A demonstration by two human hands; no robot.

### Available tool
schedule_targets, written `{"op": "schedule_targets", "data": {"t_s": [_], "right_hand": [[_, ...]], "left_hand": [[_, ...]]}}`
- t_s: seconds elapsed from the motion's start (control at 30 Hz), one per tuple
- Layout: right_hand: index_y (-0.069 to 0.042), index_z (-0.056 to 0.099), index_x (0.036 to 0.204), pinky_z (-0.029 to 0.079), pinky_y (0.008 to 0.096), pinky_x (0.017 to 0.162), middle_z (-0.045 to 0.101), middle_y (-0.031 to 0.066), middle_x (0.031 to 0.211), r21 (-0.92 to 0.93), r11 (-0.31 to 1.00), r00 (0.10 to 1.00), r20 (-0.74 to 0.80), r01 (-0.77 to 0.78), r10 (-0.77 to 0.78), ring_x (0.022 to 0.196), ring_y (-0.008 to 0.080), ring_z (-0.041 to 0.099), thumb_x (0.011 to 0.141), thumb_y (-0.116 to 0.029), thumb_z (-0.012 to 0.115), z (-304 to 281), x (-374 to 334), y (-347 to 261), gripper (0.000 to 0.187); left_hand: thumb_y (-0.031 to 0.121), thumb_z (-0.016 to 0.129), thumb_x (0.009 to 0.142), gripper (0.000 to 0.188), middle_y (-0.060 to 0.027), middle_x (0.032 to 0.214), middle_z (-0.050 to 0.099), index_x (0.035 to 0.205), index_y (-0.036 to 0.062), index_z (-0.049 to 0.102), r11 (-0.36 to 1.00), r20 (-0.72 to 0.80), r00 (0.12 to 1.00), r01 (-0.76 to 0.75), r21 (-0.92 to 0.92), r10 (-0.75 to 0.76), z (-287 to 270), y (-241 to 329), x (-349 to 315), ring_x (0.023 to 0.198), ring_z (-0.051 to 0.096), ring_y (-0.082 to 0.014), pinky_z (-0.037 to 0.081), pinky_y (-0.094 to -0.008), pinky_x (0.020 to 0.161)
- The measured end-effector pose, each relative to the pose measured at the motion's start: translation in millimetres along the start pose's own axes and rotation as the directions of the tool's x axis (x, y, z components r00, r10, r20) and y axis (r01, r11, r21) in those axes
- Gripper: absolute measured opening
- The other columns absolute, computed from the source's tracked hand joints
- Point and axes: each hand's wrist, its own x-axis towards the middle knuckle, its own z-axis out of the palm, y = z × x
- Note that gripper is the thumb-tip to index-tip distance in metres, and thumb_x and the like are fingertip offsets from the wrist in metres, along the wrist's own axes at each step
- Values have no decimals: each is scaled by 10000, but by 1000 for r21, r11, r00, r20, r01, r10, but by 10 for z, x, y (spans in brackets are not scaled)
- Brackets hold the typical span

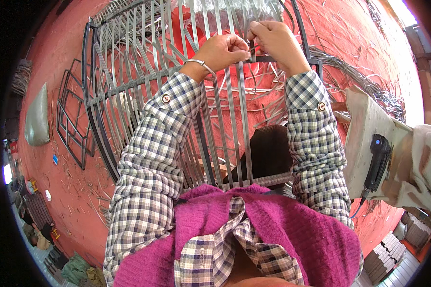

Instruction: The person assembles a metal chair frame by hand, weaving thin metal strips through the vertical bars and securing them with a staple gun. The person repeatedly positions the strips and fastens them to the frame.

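We log surroundings: black metal frame [85,138] on red floor [84,201], left | grey sack [37,119] left of frame | small blue item [55,160] and small white item [48,195], floor, left | beige cloth [407,158] draped, right | green cloth heap [75,269], lower left | grey stacked blocks [385,253], lower right

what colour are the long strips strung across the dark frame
Grey; the strips show best in the head view.

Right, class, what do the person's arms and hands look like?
Both sleeves are checked in white, grey and dark blue, each cuff showing a round button. The left hand is gloveless, with a silvery bracelet; the right hand is gloveless too.
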Motion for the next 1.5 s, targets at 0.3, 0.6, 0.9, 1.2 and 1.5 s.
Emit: {"op": "schedule_targets", "data": {"t_s": [0.3, 0.6, 0.9, 1.2, 1.5], "right_hand": [[36, 616, 784, 435, 302, 532, 560, 72, 609, -431, 854, 952, 216, 292, -216, 529, 149, 518, 894, -274, 514, 25, 19, -60, 344], [19, 633, 875, 450, 230, 514, 606, 22, 696, -86, 988, 987, 110, 128, -119, 539, 74, 519, 876, -218, 559, 46, -75, -329, 248], [51, 539, 1194, 422, 312, 934, 591, 150, 1156, -584, 799, 757, -585, -145, -291, 1064, 217, 559, 931, -178, 500, -2100, -1933, 338, 351], [-18, 416, 1315, 404, 435, 934, 542, 228, 1229, -487, 261, 514, -857, -833, 41, 1118, 382, 527, 890, -390, 485, -3200, -3925, 1787, 569], [-33, 512, 1168, 505, 392, 737, 626, 179, 1006, -427, 159, 432, -902, -890, -7, 819, 306, 619, 727, -143, 646, -3720, -3054, 2003, 475]], "left_hand": [[353, 615, 817, 246, -87, 776, 665, 905, 135, 686, 895, -258, 965, 155, 419, -47, 74, 63, 85, 736, 633, -278, 480, -375, 670], [426, 511, 861, 332, -109, 814, 660, 966, 143, 649, 831, -236, 967, 51, 555, 98, 98, 126, 33, 759, 627, -330, 493, -445, 678], [415, 524, 882, 392, -123, 609, 576, 739, 69, 641, 868, -269, 959, 54, 493, 92, 54, 94, 94, 615, 574, -306, 442, -407, 582], [390, 485, 897, 368, -137, 721, 627, 783, 83, 652, 836, -277, 955, 65, 545, 107, 75, 37, 95, 703, 603, -331, 472, -421, 629], [387, 458, 908, 340, -127, 810, 644, 826, 103, 628, 795, -302, 953, 155, 587, 37, 104, 107, 78, 787, 613, -342, 482, -458, 671]]}}
